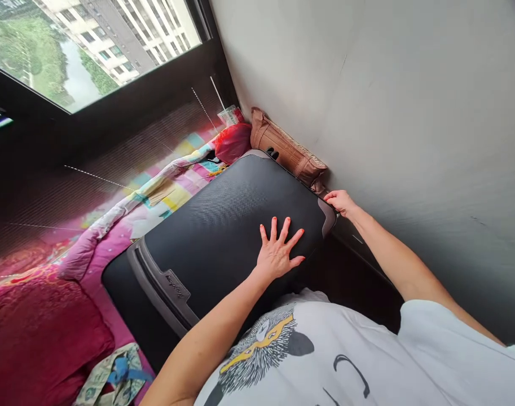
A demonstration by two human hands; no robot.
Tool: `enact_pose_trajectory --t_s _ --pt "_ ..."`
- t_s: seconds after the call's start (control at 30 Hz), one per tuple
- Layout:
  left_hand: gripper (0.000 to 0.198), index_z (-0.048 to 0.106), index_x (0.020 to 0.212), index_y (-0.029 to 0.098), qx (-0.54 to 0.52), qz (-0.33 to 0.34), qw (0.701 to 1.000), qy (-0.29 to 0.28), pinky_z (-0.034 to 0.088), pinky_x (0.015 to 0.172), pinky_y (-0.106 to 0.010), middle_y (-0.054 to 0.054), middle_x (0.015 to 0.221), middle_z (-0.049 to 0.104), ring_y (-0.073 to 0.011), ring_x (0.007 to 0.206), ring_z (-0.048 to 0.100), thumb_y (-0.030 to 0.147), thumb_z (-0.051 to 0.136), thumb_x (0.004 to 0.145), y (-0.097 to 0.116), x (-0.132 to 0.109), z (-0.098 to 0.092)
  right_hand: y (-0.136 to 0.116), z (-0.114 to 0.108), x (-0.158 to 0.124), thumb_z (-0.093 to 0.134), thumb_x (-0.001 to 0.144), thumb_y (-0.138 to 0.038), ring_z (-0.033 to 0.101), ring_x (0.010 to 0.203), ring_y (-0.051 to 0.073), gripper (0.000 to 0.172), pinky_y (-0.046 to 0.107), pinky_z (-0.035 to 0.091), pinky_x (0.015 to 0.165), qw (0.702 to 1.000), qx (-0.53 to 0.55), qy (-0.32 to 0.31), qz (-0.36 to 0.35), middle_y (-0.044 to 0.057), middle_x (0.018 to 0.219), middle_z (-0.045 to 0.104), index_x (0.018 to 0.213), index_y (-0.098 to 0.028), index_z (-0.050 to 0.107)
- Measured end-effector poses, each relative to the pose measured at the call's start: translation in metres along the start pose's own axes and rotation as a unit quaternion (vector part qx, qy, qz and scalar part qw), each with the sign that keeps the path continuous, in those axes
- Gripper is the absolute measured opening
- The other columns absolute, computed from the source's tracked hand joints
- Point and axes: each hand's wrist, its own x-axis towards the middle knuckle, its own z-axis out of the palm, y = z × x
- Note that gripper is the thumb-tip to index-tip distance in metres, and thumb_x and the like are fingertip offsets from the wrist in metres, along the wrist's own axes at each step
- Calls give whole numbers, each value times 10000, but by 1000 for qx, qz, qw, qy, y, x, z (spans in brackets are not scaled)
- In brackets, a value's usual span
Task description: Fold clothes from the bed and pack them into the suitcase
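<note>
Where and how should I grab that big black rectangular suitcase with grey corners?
Probably by the nearer grey corner of the suitcase, from the near side: its broad face points up, too wide to pinch, but that rounded corner offers an edge.

I had one large black rectangular suitcase point(223, 214) with a smooth, fabric-looking face, broad side up, slanted lower left to upper right across my view. It looked closed. I logged a grey-brown band point(155, 279) across the lower-left end, a stitched badge point(176, 286) with dark script I couldn't read surely, and grey-brown corner patches point(326, 217) at the far end. It lay on multicoloured checked bedding point(172, 198).
</note>
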Motion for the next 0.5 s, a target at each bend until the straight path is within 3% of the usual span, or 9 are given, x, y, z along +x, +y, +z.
enact_pose_trajectory --t_s 0.17,0.33,0.5 --pt "849 387 1619 409 -11 5 1000 14 37 1203 -797 -103 1767 146 -497 1604 28 706 656 871 -2 -1 -1 15 -15 -12 678 688 -9 324 421 38 191 169 135 401 998 48 23 42 -69 470 445 701 -164 567" --pt "849 396 1618 397 -15 5 1000 18 15 1206 -789 -98 1766 150 -493 1605 20 666 687 867 -1 -3 -3 54 -33 -46 656 785 -65 258 414 46 216 162 138 392 986 115 -38 118 -95 488 353 764 -199 489" --pt "847 408 1614 385 -16 2 1000 25 -29 1209 -777 -93 1768 143 -491 1606 -3 624 720 864 2 -1 -1 103 -9 -93 607 859 -85 241 422 55 223 147 157 390 959 180 -124 180 -100 516 319 795 -214 437"
